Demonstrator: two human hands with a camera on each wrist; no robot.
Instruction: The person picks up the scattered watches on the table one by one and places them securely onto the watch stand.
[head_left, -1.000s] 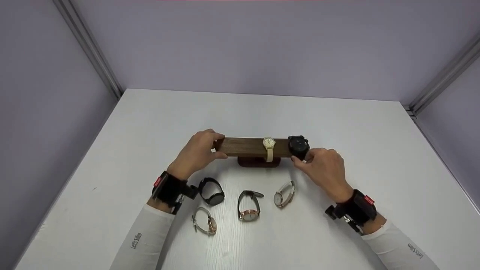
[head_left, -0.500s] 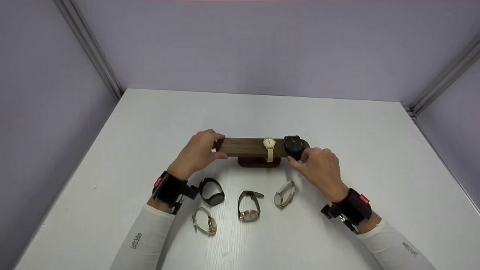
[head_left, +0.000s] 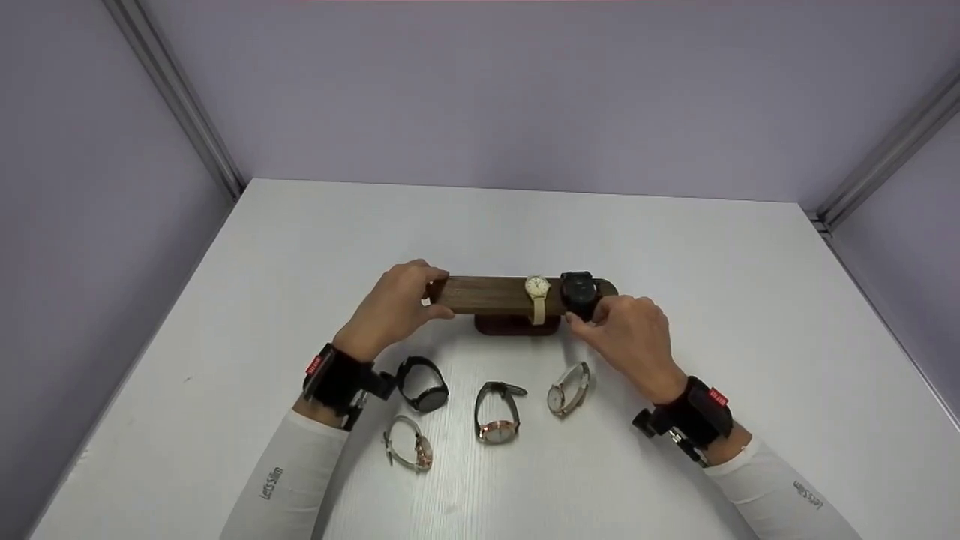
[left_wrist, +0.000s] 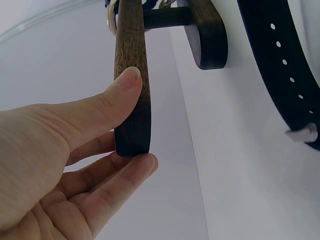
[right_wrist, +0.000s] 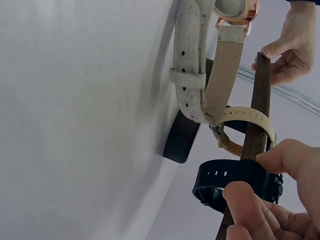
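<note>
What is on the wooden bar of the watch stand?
Two watches are strapped round the wooden bar: a cream-strapped watch near the middle and a black watch beside it, pinched by the right hand. The left hand grips the bar's other end, covering it.

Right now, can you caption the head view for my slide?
Left hand steadies the wooden bar while right hand pinches a black watch beside a cream watch.

Both arms wear long white sleeves, each printed near the forearm with small grey lettering. A black strap wraps each wrist, carrying a small red tag with white marks and a black camera mount on the inner side. The left hand (head_left: pixel 394 304) and right hand (head_left: pixel 634 334) are bare, without rings or gloves.
</note>
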